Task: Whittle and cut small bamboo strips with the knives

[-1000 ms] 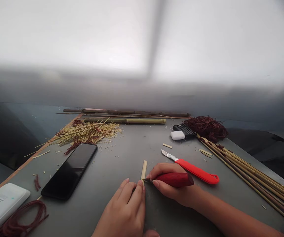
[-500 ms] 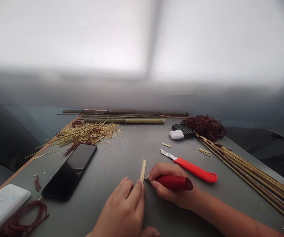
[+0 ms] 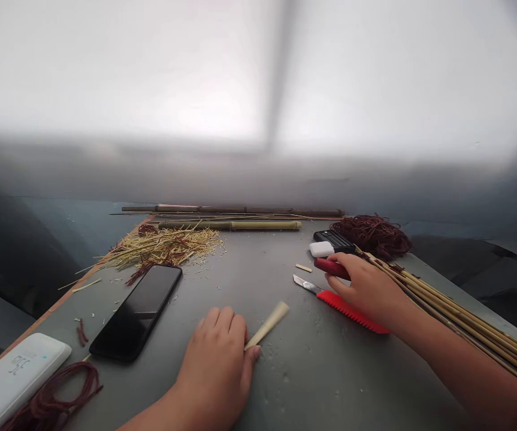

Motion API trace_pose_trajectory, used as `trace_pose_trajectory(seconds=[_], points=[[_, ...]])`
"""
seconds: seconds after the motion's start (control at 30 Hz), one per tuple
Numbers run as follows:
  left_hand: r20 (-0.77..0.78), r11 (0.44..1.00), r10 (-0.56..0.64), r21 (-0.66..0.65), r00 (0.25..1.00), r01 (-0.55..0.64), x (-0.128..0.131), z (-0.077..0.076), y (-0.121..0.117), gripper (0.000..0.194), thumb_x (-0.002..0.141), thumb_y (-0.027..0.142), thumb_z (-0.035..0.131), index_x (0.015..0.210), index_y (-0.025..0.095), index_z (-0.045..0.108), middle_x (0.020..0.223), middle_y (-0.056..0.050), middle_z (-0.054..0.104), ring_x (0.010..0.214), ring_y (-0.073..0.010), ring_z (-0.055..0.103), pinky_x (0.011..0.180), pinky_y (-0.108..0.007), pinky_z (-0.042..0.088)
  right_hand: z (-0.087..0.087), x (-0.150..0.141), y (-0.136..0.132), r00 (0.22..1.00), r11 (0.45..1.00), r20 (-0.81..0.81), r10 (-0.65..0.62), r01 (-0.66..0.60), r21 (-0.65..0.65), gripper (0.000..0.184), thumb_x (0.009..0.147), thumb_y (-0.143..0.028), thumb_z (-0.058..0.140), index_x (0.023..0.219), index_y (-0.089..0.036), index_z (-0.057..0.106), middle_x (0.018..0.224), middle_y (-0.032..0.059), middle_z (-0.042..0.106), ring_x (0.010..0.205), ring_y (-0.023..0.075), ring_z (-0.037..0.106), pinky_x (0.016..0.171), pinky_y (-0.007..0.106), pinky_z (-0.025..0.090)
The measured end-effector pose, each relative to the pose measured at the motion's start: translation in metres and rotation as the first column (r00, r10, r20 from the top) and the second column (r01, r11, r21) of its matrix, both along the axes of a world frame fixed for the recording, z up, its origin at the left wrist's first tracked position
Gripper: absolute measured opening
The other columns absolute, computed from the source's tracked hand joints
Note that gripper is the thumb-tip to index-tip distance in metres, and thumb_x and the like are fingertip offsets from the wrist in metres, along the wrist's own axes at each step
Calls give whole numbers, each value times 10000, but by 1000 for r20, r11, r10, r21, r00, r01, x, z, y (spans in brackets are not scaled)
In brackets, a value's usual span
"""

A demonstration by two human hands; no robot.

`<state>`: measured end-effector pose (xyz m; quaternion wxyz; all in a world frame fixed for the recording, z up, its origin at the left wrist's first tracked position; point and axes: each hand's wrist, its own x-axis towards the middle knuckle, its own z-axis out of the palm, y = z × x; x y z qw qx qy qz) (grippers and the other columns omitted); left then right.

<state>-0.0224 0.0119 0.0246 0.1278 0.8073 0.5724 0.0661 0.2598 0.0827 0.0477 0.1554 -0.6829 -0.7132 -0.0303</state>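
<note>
My left hand [image 3: 215, 365] is closed, pinching a short pale bamboo strip [image 3: 269, 324] between thumb and fingers. The strip slants up to the right, slightly smeared by motion. Farther off to the right, my right hand [image 3: 370, 287] grips a tool with a dark red handle [image 3: 331, 268], whose rounded end points left; its thin tip is hidden. Under that hand lies a knife with a bright red ridged handle [image 3: 350, 310], its silver blade pointing to the upper left. A small bamboo piece [image 3: 304, 267] rests just beyond the blade.
On the grey table [image 3: 249, 275] lie a black phone [image 3: 138, 314], a white power bank [image 3: 22, 380], and brown cord [image 3: 67, 392]. Shavings [image 3: 172, 244] and bamboo poles [image 3: 265, 225] are at the back. At right are a white case [image 3: 322, 249], tangled cord [image 3: 372, 235] and bamboo sticks [image 3: 456, 314].
My right hand has carried the dark red-handled tool away from the strip, up and right over the red knife. The left hand has moved slightly left, and the strip now tilts further right.
</note>
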Motion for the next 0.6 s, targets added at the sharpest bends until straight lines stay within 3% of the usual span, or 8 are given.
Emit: trace_pose_trajectory(seconds=[0.1, 0.27, 0.43, 0.6], points=[[-25, 998, 45, -39, 999, -46, -8, 5, 8, 194, 958, 176, 440, 920, 170, 630, 987, -101, 650, 948, -275, 601, 818, -406, 479, -4, 6, 3, 995, 999, 97, -30, 34, -41, 184, 831, -311, 495, 876, -209, 640, 924, 81, 693, 805, 255, 641, 613, 309, 401], [-9, 992, 119, -52, 993, -119, -28, 11, 24, 201, 961, 136, 426, 929, 153, 624, 982, -109, 678, 962, -267, 617, 806, -372, 464, -9, 12, 6, 994, 995, 105, -15, 25, -97, 164, 833, -293, 513, 869, -204, 645, 954, 88, 688, 850, 258, 645, 650, 310, 410], [101, 996, 63, 56, 993, -69, -31, 8, 29, 227, 974, 140, 399, 917, 171, 616, 949, -79, 680, 912, -235, 614, 787, -342, 468, -7, 14, 7, 994, 976, 109, -14, 38, -216, 187, 859, -345, 511, 815, -210, 632, 951, 90, 691, 830, 264, 655, 617, 310, 407], [57, 997, -12, 77, 998, 8, -26, 4, 25, 265, 933, 78, 414, 909, 198, 650, 955, -57, 694, 915, -249, 603, 757, -350, 460, -5, 14, 7, 993, 971, 115, -12, 39, -234, 212, 860, -383, 524, 808, -218, 647, 941, 87, 699, 839, 274, 657, 602, 316, 402]])
